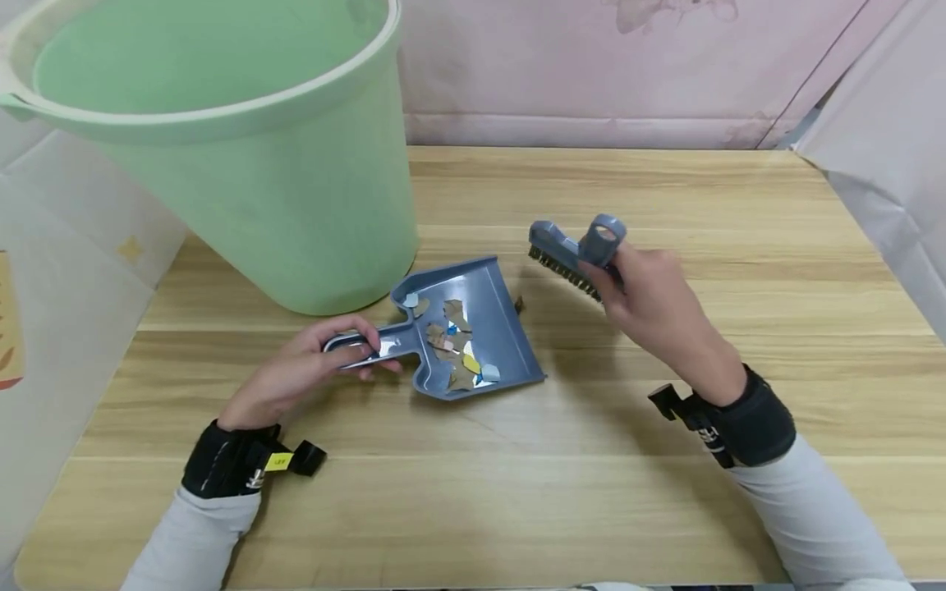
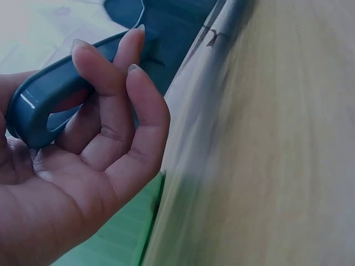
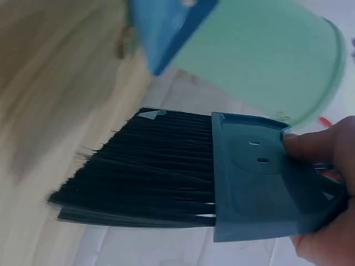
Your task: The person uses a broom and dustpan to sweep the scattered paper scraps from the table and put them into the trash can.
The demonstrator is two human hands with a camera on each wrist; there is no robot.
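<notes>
Wood-grain tabletop (image 1: 606,492), pale and streaked, fills the scene, and it is backed by a pink wall (image 1: 591,66) with a faint stain near the top; whitish sheeting (image 1: 887,148) hangs at the right. A small blue-grey plastic dustpan (image 1: 488,287) lies flat near the middle of the table, just beside a large pale green plastic bucket (image 1: 296,205) standing at the rear left. Torn paper scraps (image 1: 460,349) (brown, yellow, white and blue) are gathered inside the pan. The looped handle of the dustpan is gripped by the left hand (image 1: 296,373), fingers (image 2: 119,83) curled round it. A blue-grey hand brush with dark bristles (image 1: 565,254) is clasped at its handle by the right hand (image 1: 654,308) and is held above the table, right of the pan. One brown scrap (image 1: 520,304) is seen on the wood beside the pan.
</notes>
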